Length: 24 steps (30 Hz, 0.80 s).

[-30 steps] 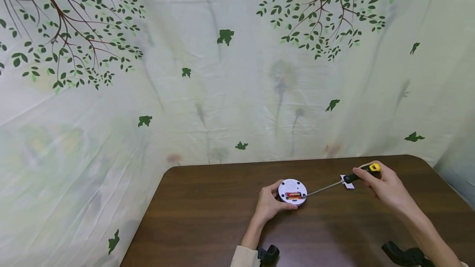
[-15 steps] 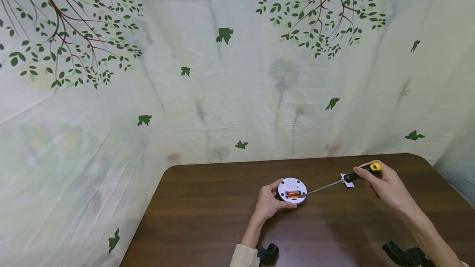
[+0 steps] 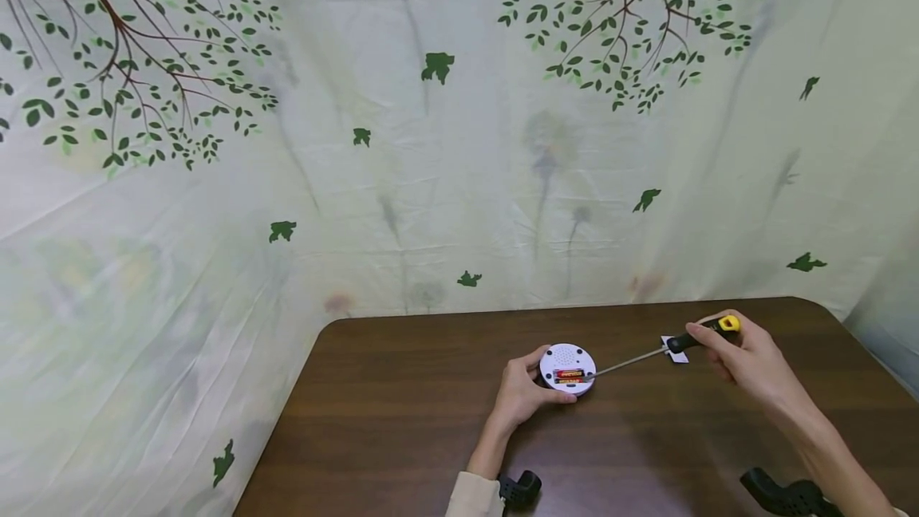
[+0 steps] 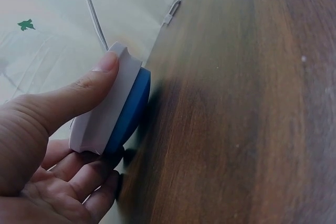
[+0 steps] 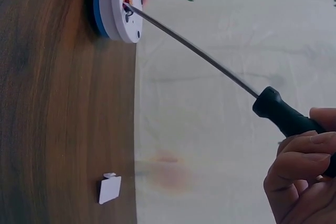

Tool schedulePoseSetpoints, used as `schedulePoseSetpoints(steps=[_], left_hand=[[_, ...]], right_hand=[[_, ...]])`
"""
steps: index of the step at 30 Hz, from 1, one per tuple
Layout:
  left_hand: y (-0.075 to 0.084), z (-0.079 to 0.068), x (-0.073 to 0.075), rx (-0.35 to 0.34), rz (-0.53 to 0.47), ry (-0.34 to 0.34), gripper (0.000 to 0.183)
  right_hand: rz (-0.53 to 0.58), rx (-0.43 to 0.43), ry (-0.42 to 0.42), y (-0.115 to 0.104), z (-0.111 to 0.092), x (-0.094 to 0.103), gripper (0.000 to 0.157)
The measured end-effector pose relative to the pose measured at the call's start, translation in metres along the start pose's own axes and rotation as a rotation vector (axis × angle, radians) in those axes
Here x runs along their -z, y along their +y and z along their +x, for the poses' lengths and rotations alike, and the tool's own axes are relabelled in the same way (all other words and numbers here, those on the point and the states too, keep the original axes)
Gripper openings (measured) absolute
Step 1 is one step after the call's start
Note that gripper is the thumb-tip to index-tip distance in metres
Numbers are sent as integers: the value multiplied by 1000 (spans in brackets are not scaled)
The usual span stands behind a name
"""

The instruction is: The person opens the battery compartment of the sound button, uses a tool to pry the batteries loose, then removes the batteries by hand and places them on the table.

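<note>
Batteries (image 3: pixel 569 376), two red-and-gold cylinders, sit in the round white-and-blue plastic device (image 3: pixel 567 359) the left hand (image 3: pixel 520 392) grips over a brown wooden table (image 3: pixel 402 405); the right hand (image 3: pixel 747 356) holds a metal-shafted screwdriver (image 3: pixel 678 344), black-and-yellow handled, its tip, I see, at the batteries.

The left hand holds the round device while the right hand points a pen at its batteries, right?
Not a pen: the right hand points a screwdriver at the batteries, as the right wrist view shows. The left hand does hold the round device.
</note>
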<state>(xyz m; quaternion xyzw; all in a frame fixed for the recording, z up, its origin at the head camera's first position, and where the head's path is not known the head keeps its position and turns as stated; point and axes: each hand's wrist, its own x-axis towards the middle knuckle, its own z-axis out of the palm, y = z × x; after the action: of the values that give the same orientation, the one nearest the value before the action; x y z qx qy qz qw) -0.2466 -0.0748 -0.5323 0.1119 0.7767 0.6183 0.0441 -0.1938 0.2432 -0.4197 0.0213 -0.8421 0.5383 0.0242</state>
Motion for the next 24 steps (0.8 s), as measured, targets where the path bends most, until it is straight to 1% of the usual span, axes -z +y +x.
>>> schedulePoseSetpoints(steps=[11, 14, 17, 21, 24], left_hand=[[1, 2, -4, -1, 6, 1, 90], [1, 3, -5, -2, 3, -3, 90], [2, 3, -6, -8, -5, -5, 90], [2, 2, -6, -19, 9, 6, 91], [1, 2, -6, -25, 40, 23, 91]], right_hand=[[-2, 1, 19, 3, 0, 4, 33], [-10, -7, 12, 1, -1, 5, 34], [-35, -8, -13, -4, -2, 7, 37], [-83, 24, -45, -14, -2, 2, 41], [-100, 60, -51, -18, -1, -4, 40]])
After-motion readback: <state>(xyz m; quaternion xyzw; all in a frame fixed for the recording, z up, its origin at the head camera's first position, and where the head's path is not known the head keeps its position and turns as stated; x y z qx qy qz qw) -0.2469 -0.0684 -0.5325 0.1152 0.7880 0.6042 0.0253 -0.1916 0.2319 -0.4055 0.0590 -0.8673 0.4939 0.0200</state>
